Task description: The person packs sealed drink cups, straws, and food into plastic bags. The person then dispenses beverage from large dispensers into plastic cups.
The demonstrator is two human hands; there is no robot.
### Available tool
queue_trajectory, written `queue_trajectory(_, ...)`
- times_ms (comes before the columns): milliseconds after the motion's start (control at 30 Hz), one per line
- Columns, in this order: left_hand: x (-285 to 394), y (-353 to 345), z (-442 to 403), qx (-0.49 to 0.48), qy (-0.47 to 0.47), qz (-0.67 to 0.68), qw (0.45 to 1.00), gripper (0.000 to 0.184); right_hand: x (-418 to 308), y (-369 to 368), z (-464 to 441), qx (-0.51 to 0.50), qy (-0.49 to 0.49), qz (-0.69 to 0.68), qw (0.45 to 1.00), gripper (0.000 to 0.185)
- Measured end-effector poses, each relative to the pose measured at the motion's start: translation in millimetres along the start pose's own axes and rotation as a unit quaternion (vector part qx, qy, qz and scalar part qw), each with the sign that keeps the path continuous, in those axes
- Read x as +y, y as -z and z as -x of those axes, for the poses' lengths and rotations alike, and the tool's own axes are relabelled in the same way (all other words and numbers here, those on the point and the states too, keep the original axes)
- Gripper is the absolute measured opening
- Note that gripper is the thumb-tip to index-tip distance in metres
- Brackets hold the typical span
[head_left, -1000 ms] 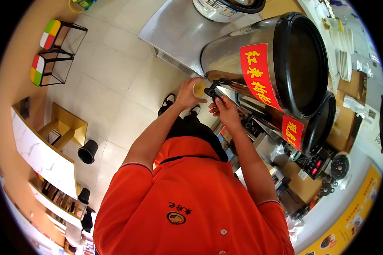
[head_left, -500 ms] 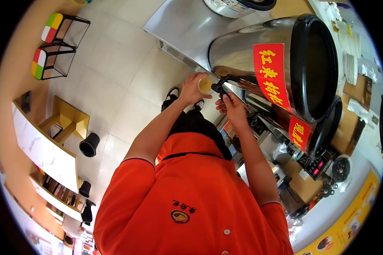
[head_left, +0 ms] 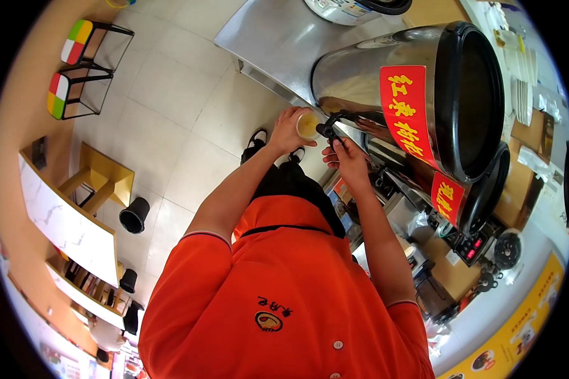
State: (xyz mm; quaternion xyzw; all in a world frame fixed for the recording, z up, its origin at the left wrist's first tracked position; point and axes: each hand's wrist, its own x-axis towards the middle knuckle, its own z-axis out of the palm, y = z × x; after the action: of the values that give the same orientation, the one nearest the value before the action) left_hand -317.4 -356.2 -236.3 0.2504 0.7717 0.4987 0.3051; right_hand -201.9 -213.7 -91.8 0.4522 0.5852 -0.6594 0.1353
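My left hand (head_left: 287,131) is wrapped round a clear cup (head_left: 308,126) with pale yellow liquid in it. The cup's open top is right beside a black tap (head_left: 329,129) on a big steel drink dispenser (head_left: 376,76) with a black lid and a red label. My right hand (head_left: 349,159) grips the tap's black handle between thumb and fingers. Whether liquid is running from the tap is too small to tell.
A second dispenser (head_left: 487,196) stands beside the first. The steel counter (head_left: 272,38) carries a white appliance (head_left: 354,11) at the back. Left are two colourful stools (head_left: 76,42), a marble-topped table (head_left: 66,215) and a black bin (head_left: 133,215) on the tiled floor.
Almost nothing differs. The view has shifted very slightly, while both hands, the cup and the tap keep the same positions relative to one another.
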Motion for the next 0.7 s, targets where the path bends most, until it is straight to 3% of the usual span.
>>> queue_trajectory(700, -12, -7, -7, -0.016, -0.044, 0.027, 0.999, 0.091, -2, -3, 2, 0.016, 0.003, -0.010, 1.000, 0.021)
